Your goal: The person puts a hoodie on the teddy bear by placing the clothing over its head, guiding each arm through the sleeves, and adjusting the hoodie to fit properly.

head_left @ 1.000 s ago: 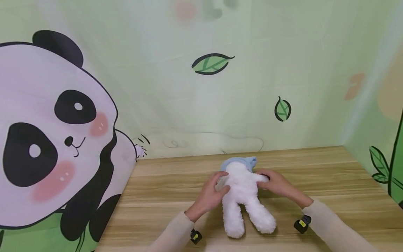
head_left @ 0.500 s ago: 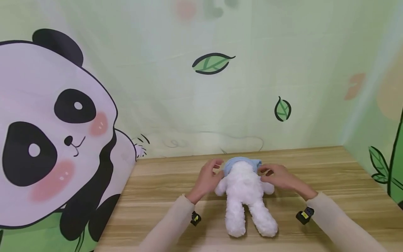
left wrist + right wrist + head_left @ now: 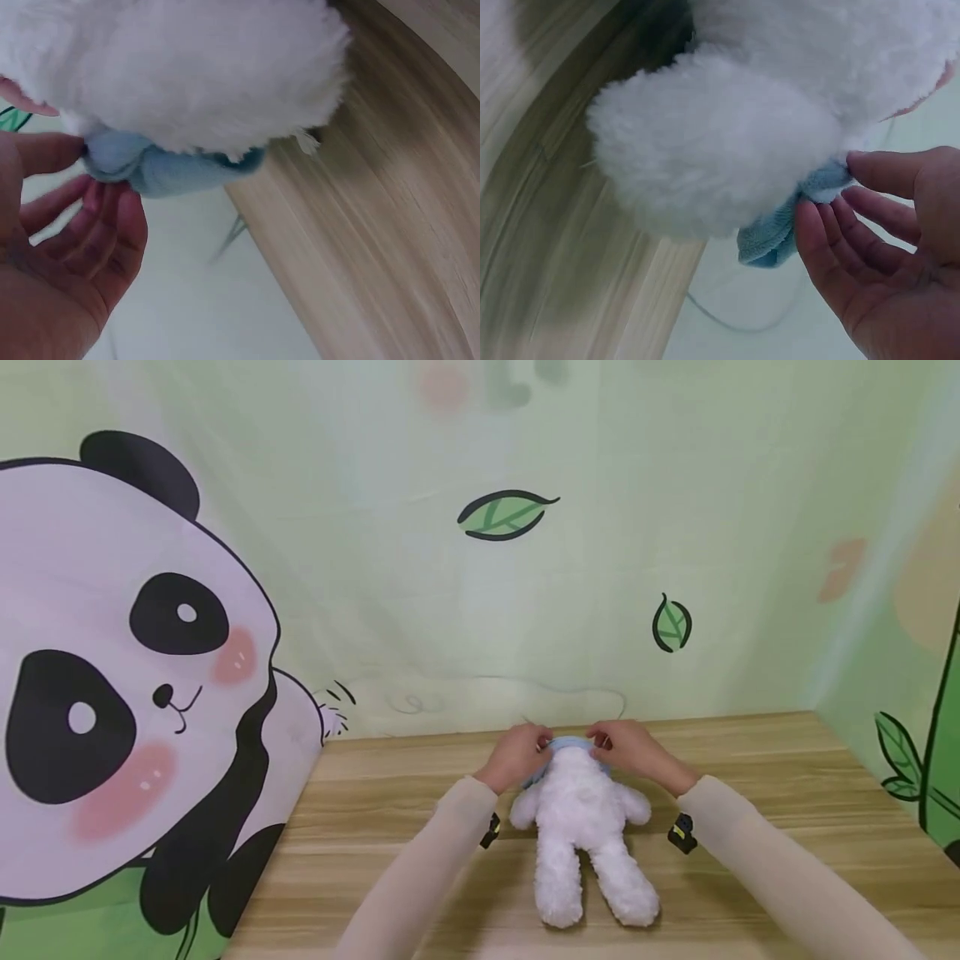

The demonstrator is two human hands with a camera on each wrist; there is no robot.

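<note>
A white fluffy stuffed toy [image 3: 581,814] lies on the table with its legs toward me and its arms spread. Light blue cloth [image 3: 572,742] is wrapped about its head end; whether it is a hat or a hood I cannot tell. My left hand [image 3: 517,756] pinches the cloth at the left between thumb and fingers, and the left wrist view shows the blue cloth [image 3: 165,166] bunched there. On the other side my right hand [image 3: 630,752] pinches the cloth [image 3: 825,180] the same way. The toy's face is hidden.
The wooden table [image 3: 390,827] ends at a pale green backdrop [image 3: 405,593] with leaves and a large panda [image 3: 150,677] printed on it. A thin wire [image 3: 555,683] shows along the backdrop's lower part.
Both hands have let go of the toy's sides and arms and moved up to its head end, closer together. They now hold the blue cloth. The toy has shifted very little.
</note>
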